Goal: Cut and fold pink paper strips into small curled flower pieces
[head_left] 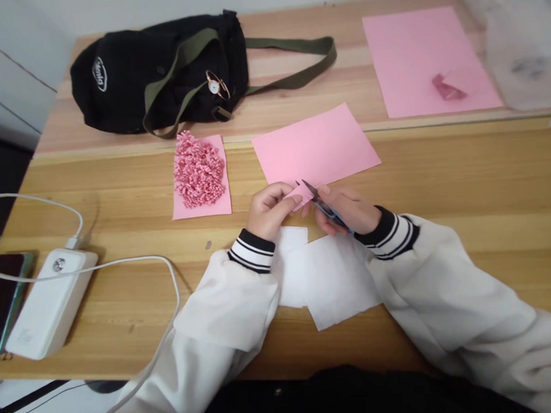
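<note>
Between thumb and fingers, my left hand (270, 212) pinches a small piece of pink paper (302, 195). My right hand (348, 207) is closed around a pair of scissors (326, 209), its dark blades parted and at the right edge of that piece. Just beyond the hands lies a larger pink sheet (316, 144). Under my wrists are white paper sheets (340, 280), partly covered by the sleeves. To the left, a heap of pink flower stamens (198, 171) rests on a pink card (185, 211).
A black bag (125, 78) with green straps and a wristwatch (215, 86) on it lies at the back left. A pink sheet (416, 52) bearing a folded pink scrap (448, 88) is back right. A white power bank (51, 304), cable (133, 260) and phone (3, 301) sit left.
</note>
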Demonstrator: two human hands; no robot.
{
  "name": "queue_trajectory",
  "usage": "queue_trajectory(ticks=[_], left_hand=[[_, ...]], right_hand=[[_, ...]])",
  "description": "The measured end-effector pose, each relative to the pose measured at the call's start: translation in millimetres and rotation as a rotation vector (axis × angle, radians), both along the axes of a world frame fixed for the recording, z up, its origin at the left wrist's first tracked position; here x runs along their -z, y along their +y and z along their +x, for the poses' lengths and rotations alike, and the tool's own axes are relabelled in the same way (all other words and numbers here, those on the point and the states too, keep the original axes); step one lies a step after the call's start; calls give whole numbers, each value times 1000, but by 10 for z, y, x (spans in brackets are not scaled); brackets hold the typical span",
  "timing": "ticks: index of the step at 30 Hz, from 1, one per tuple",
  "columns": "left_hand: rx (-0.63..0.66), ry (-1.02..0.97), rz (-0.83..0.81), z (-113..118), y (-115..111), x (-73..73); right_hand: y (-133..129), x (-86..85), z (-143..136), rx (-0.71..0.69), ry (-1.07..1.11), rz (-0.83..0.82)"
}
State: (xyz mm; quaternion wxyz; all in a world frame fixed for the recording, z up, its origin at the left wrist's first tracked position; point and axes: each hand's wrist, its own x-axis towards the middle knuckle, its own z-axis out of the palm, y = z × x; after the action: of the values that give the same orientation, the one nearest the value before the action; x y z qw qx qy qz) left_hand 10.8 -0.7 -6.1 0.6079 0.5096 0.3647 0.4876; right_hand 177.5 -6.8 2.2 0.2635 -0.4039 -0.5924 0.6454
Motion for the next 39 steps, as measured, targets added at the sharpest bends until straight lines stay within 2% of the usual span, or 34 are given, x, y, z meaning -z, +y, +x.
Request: queue_trajectory(ticks=[8, 20, 30, 39], left_hand=[[-55, 41, -9, 4, -10, 18], [-13, 16, -8, 9, -5, -7], [-49, 50, -29, 2, -9, 21], [-6, 64, -22, 10, -23, -11]], right_hand=[[-4, 5, -3, -2, -3, -10], [-4, 2, 3, 0, -8, -4], [-8, 19, 4, 1, 3, 18], [-10, 35, 8, 4, 5, 36]])
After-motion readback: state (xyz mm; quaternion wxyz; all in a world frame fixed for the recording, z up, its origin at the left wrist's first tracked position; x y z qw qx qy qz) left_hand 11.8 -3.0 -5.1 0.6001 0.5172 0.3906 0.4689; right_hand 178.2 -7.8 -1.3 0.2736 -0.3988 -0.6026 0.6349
